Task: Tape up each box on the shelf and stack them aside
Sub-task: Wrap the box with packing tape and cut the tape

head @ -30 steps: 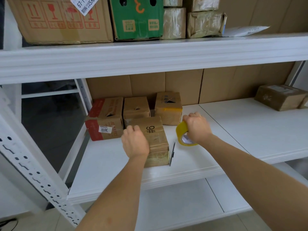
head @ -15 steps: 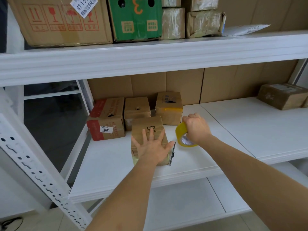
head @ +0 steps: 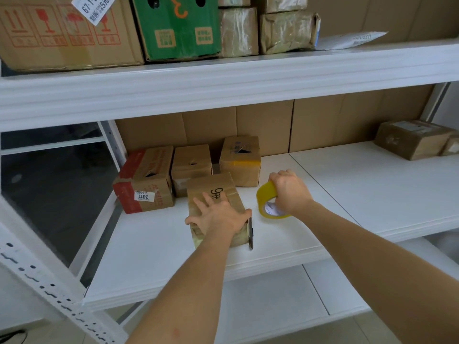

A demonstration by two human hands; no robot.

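White shelving (head: 372, 184) fills your view, cardboard lining its back. Your left hand (head: 218, 216) lies flat, fingers spread, on the 9# box (head: 211, 187), whose long axis runs front to back near the shelf's front edge. Your right hand (head: 289, 191) grips the yellow tape roll (head: 267, 194) just beside it. Three boxes (head: 191, 161) stand behind.

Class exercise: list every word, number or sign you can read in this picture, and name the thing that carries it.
"9#": top of the box under the left hand.
"3011": white sticker on the red-edged box.
"67-1-5" and "5元": white tag on the big upper-shelf carton.
Red handling signs, same carton; their captions are too small.
Green box: orange sign, cut off; labels unreadable.
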